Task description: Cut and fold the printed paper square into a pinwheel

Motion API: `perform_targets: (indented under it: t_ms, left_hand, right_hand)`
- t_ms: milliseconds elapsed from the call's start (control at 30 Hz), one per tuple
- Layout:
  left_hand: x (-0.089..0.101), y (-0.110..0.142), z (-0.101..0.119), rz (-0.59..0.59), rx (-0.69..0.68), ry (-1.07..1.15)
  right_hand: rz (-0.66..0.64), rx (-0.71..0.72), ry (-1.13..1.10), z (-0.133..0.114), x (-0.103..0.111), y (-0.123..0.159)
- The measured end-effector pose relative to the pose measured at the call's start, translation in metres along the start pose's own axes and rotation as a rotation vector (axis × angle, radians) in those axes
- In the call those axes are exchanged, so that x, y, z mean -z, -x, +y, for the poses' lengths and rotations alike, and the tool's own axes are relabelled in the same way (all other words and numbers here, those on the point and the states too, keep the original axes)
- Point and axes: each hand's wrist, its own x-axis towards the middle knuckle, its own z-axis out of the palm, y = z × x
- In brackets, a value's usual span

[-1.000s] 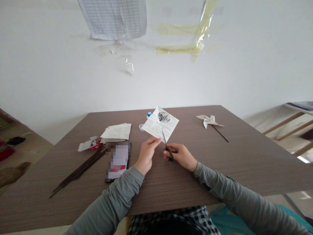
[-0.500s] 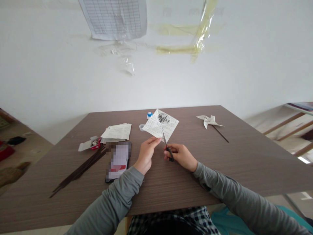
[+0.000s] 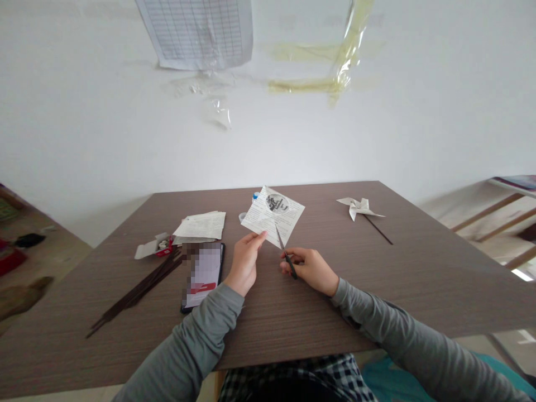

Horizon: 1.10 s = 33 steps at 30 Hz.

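Observation:
A square of printed paper (image 3: pixel 262 219) with a dark round picture is held up above the table, one corner toward me. My left hand (image 3: pixel 244 262) pinches its lower left edge between thumb and fingers. In my right hand (image 3: pixel 312 268) is a pair of black-handled scissors (image 3: pixel 282 243), its blades pointing up and left at the paper's near corner. Whether the blades have cut into the sheet I cannot tell. Partly behind the paper stand a small blue-and-white bottle (image 3: pixel 255 196) and a pale ring-shaped piece (image 3: pixel 242 216).
A paper pinwheel (image 3: pixel 360 209) on a dark stick lies at the right. To the left are stacked paper sheets (image 3: pixel 201 226), an opened small red-and-white box (image 3: pixel 157 247), several dark thin sticks (image 3: pixel 134 290) and a phone (image 3: pixel 205 279). The brown table (image 3: pixel 335 335) meets a white wall.
My left hand and the paper have shifted slightly left, and the paper now covers more of the bottle and the ring-shaped piece. My right hand with the scissors has hardly moved.

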Motion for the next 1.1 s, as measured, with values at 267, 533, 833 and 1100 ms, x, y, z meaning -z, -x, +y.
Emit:
perform_targets:
  t_ms: [267,533,833,1100]
  left_hand:
    - [0.002,-0.004,0.001,0.055,-0.045,0.055]
    - [0.013,-0.01,-0.002,0.074,-0.101,-0.059]
    - [0.024,-0.016,0.005,-0.014,-0.168,-0.342]
    - [0.024,-0.014,0.005,-0.075,-0.161,-0.499]
  right_hand:
    - [-0.05,0.039,0.021,-0.001,0.005,0.002]
    - [-0.135,0.122,0.102,-0.003,0.036,-0.005]
    - [0.535,0.268,0.317,0.012,0.058,-0.021]
    - [0.598,0.271,0.264,0.019,0.058,-0.026]
